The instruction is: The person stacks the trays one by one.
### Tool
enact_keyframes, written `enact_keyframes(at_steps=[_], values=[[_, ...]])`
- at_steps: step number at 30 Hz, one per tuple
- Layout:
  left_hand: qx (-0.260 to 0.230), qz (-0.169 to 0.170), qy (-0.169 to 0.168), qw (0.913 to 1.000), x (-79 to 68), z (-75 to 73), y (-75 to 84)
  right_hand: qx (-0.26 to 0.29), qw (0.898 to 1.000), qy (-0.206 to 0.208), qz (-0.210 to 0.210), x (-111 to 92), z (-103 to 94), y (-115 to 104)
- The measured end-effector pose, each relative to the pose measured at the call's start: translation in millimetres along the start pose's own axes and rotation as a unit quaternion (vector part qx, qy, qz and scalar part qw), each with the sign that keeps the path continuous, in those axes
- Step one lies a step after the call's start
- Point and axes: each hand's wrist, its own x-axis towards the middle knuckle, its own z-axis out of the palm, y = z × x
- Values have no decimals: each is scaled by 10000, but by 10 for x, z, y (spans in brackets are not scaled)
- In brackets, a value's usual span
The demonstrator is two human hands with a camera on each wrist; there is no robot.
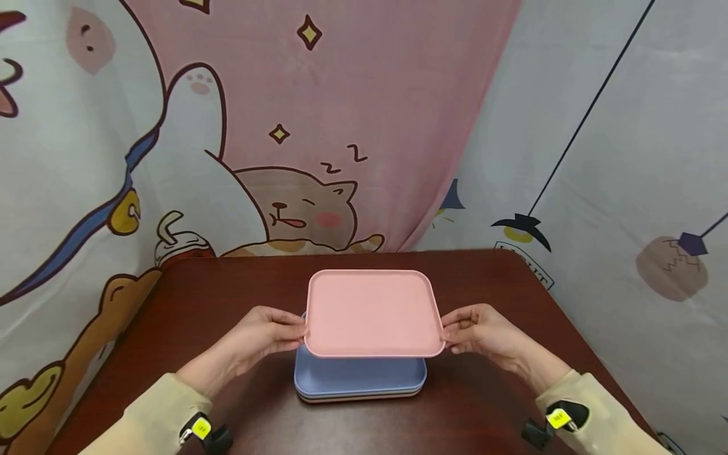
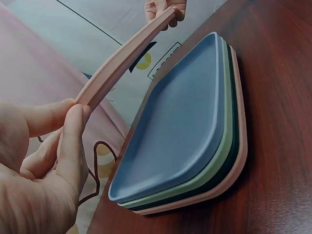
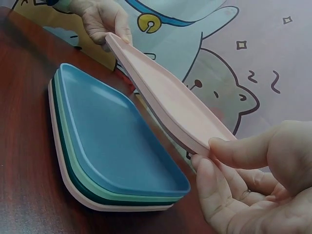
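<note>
A pink rectangular tray (image 1: pixel 374 313) is held up in the air between both hands. The left hand (image 1: pixel 271 332) pinches its left short side between thumb and fingers, and the right hand (image 1: pixel 480 332) pinches the opposite side. Below it, apart from it, lies a stack of trays on the table. Topmost is a blue tray (image 2: pixel 178 112); under that come a light green tray (image 3: pixel 109 190), a dark green tray (image 3: pixel 92 191) and, at the bottom, another pink tray (image 2: pixel 214 192). In the head view the held tray hides the back of the stack.
The stack stands on a dark reddish-brown wooden table (image 1: pixel 227 284). Behind and beside the table hangs a cloth (image 1: pixel 409 95) printed with cartoon animals. Each forearm wears a wrist camera, the left one (image 1: pixel 205 433) and the right one (image 1: pixel 554 423).
</note>
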Motion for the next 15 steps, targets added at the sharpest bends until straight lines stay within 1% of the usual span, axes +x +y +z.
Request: enact_keyframes(at_steps=[9, 15], values=[[-119, 50, -39, 9999, -110, -36, -72, 25, 9999, -141, -46, -49, 78, 5], [-241, 71, -78, 9997, -187, -52, -109, 27, 9999, -149, -58, -52, 116, 5]])
